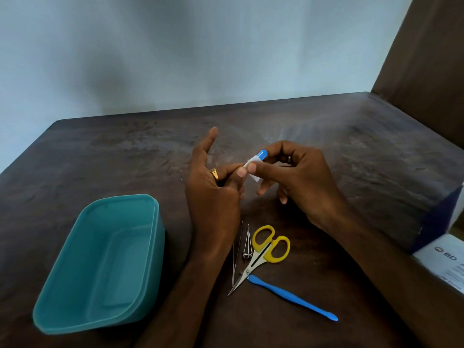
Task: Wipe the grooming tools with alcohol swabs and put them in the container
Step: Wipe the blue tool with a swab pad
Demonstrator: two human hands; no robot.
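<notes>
Teal container [100, 259] sits left on the table [351, 159], nothing in it. Both hands meet above the scissors [263, 249]: right hand [301, 182] pinches a white swab [252, 165] around the blue tool [262, 154]; left hand [213, 192] pinches its other end.

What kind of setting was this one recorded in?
Probably a home room, not a salon: a worn dark wooden table against a bare pale wall, with a teal plastic container and a BD-marked box on it.

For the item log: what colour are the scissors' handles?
Yellow, on the scissors lying on the table; head view.
</notes>
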